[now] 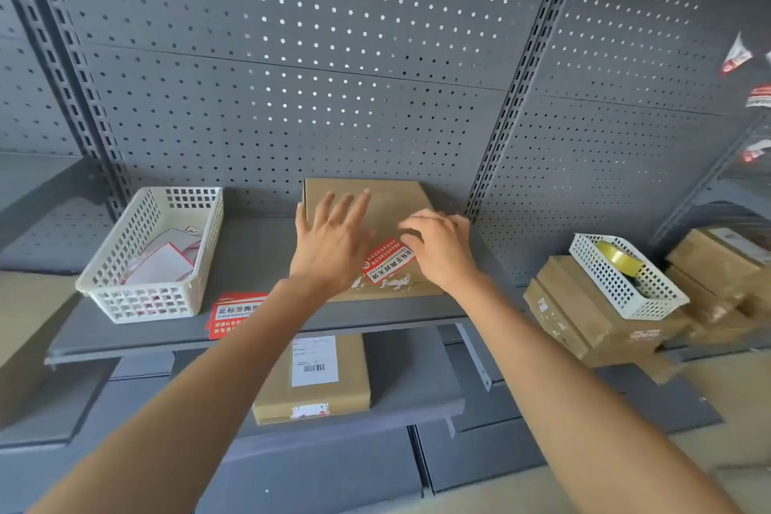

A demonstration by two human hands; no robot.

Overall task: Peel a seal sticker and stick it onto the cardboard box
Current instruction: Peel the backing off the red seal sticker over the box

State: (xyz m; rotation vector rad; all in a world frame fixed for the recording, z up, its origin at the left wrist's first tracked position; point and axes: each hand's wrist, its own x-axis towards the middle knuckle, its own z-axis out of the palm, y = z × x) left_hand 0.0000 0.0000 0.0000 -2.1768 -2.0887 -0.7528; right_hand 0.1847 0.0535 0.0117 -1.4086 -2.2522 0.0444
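A flat brown cardboard box (392, 202) lies on the grey shelf (258, 259). A red and white seal sticker (387, 260) lies on the box's near part, tilted. My left hand (333, 242) rests flat on the box's left side, fingers spread, holding nothing. My right hand (438, 246) has its fingers curled down, and its fingertips touch the sticker's right end. Torn white remains of older stickers (392, 283) show along the box's front edge.
A white plastic basket (125, 296) with used backing papers stands at the left. Red sticker sheets (233, 315) lie at the shelf's front edge. Another box (313, 380) lies on the lower shelf. At the right, stacked boxes (584, 317) carry a basket (617, 284) with a tape roll.
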